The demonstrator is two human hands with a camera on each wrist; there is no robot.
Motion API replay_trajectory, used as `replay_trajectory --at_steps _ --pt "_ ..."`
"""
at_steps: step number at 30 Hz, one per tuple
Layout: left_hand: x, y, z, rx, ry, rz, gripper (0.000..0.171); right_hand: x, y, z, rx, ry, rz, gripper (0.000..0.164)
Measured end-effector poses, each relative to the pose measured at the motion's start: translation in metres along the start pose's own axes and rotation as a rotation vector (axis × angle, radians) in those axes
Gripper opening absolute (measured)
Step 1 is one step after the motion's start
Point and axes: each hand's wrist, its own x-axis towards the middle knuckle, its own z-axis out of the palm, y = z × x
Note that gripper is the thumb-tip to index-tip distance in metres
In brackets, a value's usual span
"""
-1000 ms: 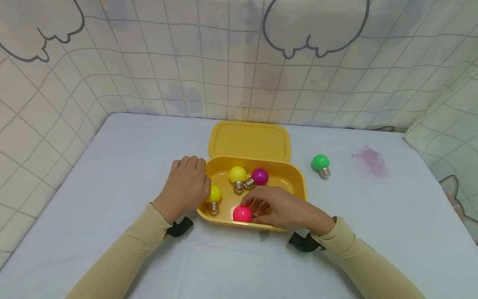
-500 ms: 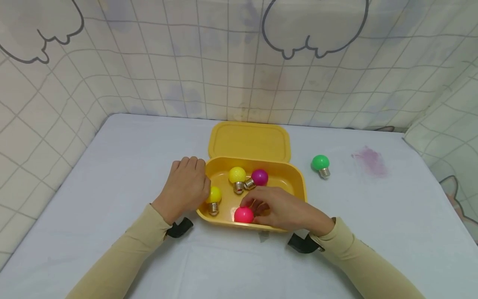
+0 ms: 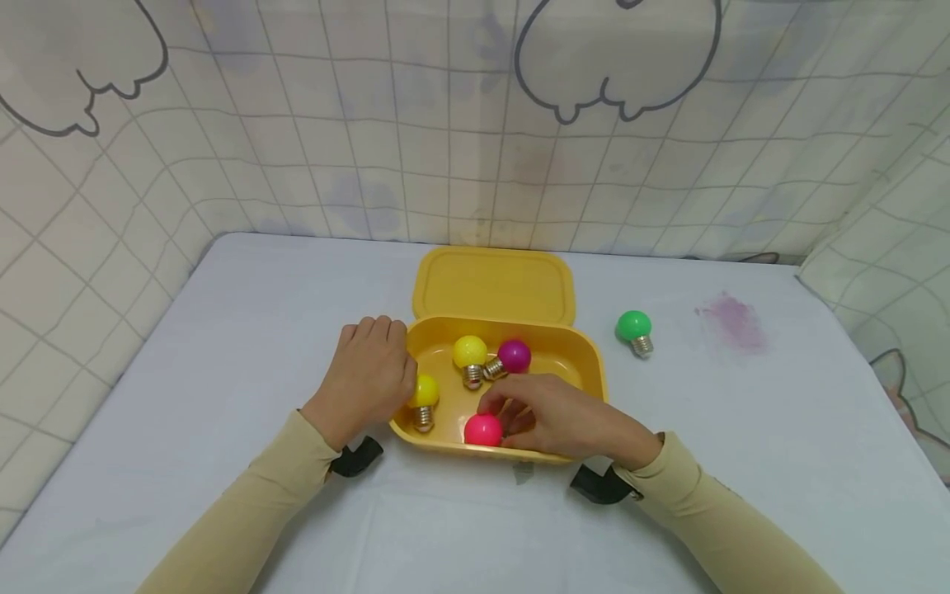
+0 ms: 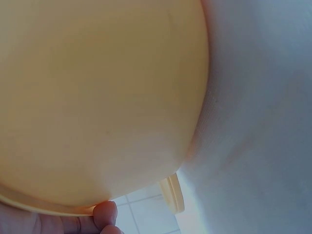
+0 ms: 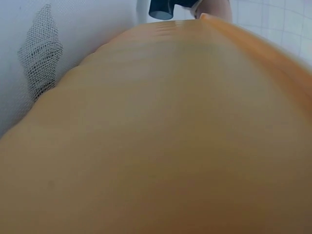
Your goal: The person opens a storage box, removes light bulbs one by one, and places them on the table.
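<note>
Head view: the left hand (image 3: 365, 373) grips a plain yellow box (image 3: 571, 359) by its edge; inside, the right hand (image 3: 555, 415) pinches a pink bulb (image 3: 482, 430) near a purple bulb (image 3: 514, 355).

Pink bulb (image 3: 483, 430), purple bulb (image 3: 514, 355), yellow bulbs (image 3: 470, 352), green bulb (image 3: 634, 326), yellow box (image 3: 575, 363), white tabletop (image 3: 282, 305), grey-gridded backdrop (image 3: 386, 140)

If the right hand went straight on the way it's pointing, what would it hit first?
Beyond the pink bulb, which the right hand seems to hold, probably the yellow bulb beside the left hand. How high the fingers are above the box floor is hard to judge.
</note>
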Motion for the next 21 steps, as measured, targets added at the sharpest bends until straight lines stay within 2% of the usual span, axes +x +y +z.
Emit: replay_trajectory --at_steps 11,14,21 --pt "-0.0025 -0.0021 -0.002 -0.006 0.026 0.002 0.019 0.0011 -0.0037 -0.0011 -0.065 0.01 -0.022 0.035" --pt "-0.0031 -0.0029 -0.0017 -0.007 0.033 0.004 0.019 0.0008 -0.0047 -0.0012 -0.079 0.034 -0.027 0.035" --pt "-0.001 -0.0013 -0.0006 -0.017 -0.004 -0.001 0.02 -0.0014 -0.0065 -0.001 -0.052 0.104 0.009 0.034"
